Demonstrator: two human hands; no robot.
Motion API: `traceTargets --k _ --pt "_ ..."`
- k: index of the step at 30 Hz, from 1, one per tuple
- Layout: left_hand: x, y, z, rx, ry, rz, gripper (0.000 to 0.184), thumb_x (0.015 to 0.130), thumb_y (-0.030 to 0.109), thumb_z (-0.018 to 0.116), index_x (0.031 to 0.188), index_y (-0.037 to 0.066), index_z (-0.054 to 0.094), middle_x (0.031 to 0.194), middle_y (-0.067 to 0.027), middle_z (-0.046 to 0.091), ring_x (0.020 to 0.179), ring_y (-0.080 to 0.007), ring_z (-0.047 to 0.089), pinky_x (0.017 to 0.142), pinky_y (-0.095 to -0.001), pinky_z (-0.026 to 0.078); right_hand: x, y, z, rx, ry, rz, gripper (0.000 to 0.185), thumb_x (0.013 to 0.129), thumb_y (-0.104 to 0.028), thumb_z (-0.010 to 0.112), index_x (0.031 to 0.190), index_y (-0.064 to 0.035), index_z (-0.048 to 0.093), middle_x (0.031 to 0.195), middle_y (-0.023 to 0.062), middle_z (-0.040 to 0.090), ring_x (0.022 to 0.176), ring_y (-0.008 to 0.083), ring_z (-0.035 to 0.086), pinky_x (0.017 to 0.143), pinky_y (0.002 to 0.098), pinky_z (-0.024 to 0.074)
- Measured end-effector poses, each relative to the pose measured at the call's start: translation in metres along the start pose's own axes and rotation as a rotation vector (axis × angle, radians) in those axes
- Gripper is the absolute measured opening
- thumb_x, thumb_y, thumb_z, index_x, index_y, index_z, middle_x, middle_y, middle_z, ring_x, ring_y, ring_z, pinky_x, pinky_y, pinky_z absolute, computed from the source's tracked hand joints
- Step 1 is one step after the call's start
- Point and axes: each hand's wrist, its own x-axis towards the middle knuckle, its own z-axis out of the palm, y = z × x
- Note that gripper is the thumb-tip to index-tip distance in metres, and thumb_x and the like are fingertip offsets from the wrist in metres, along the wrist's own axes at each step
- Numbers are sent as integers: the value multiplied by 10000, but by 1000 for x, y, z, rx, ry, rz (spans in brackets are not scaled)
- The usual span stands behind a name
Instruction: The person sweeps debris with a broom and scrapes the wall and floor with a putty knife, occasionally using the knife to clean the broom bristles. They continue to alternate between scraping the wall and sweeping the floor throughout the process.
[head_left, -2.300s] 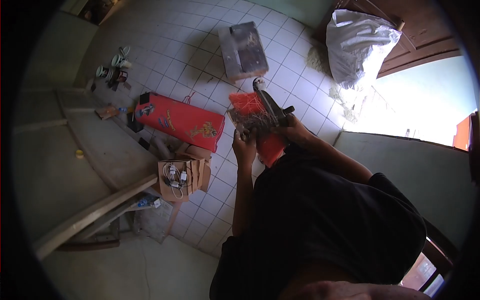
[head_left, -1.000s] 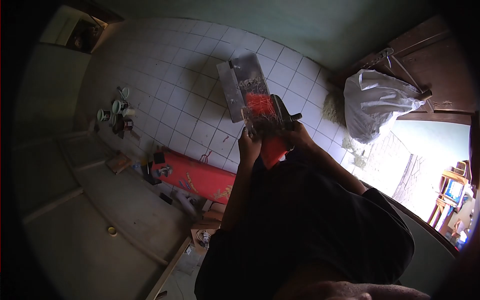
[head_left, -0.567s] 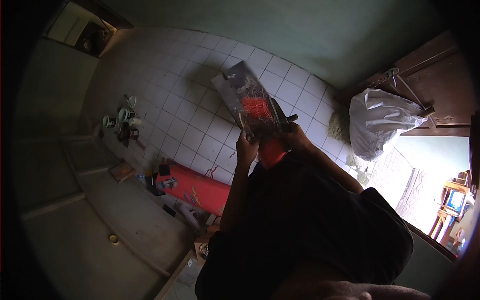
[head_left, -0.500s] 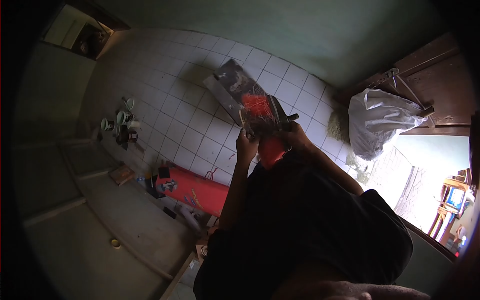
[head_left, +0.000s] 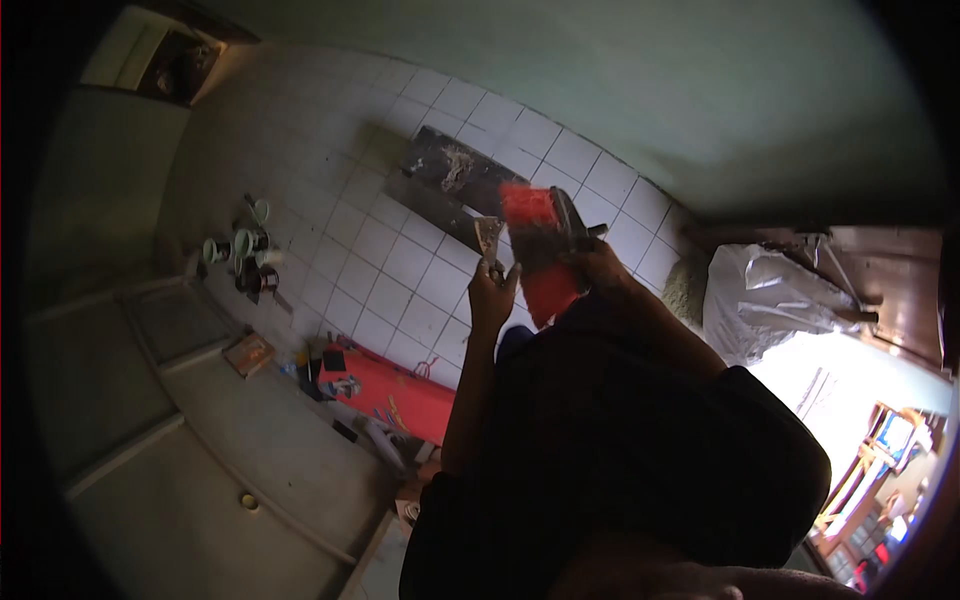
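Gripping a red-bristled broom head [head_left: 538, 248] by its dark back, the right hand [head_left: 602, 265] holds it up in front of the body, above the tiled floor [head_left: 405, 262]. Red shows at both ends; the middle is a dark band (shadow, dirt or darker bristle, I cannot tell which), and the far tuft is blurred. A short dark stub juts from the back just beside the knuckles, and the fingers are partly lost against the broom head and the shade. The left hand [head_left: 490, 297] is clamped around a scraper [head_left: 487, 235], blade upward and dirty, just beside the bristles; whether the blade touches them is hard to make out, and the fist hides most of the handle.

Beyond both hands is a dark tray-like thing [head_left: 430, 160], a pale clump of debris [head_left: 457, 168] on it, its near end partly covered by the scraper and broom head. Farther left stand some containers [head_left: 245, 243], dim and crowded together. A red case [head_left: 395, 392] with stickers runs behind the left forearm, which cuts it off. To the right, a pale sack [head_left: 770, 305] sits against a brown door [head_left: 905, 290], beside a doorway washed out by glare.
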Motion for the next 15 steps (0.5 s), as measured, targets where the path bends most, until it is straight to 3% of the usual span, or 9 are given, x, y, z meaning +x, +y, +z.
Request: traceTargets --k 1,3,5,6,9,12,15 --pt "8 5 -3 -20 -1 -117 423 842 336 798 916 -13 571 694 -116 580 637 -241 569 636 -391 482 17 -9 -12 8 32 -11 394 837 -120 765 1173 46 642 1014 97 695 884 159 660 773 312 549" --pt "18 19 -10 14 127 -85 403 857 318 786 912 -15 566 700 -112 580 618 -214 544 626 -378 478 79 -2 -51 17 77 -47 409 834 -120 761 1193 36 643 1017 91 696 883 154 668 778 316 553" --pt "23 28 -19 27 136 -239 417 859 346 781 905 -10 570 695 -102 576 619 -214 538 623 -367 476 98 -38 -75 -150 57 55 333 852 -150 731 1130 14 648 895 56 689 715 129 654 602 283 528" --pt "23 34 -20 10 205 -164 416 877 368 764 883 -3 573 686 -91 568 617 -203 528 617 -366 466 109 -54 -77 -151 46 58 333 852 -150 731 1130 14 648 895 56 689 715 129 654 602 283 528" --pt "34 39 -24 -15 160 -271 403 896 368 748 868 3 579 680 -77 557 618 -183 515 610 -369 452 125 -90 -72 -139 53 -107 313 858 -147 725 1112 20 649 856 45 662 699 123 618 594 282 498" --pt "51 35 -12 -78 147 -239 388 937 390 697 870 32 560 653 -30 506 553 -127 495 522 -312 428 129 -110 -57 -154 -50 -124 315 857 -145 724 1103 35 645 861 41 659 701 119 608 607 284 494" --pt "65 69 -5 -141 108 -239 397 1007 410 590 913 26 566 644 -5 480 501 -90 492 469 -268 437 115 -124 -39 -147 -44 -94 389 843 -127 731 1159 79 637 1022 108 701 854 170 660 783 318 534"
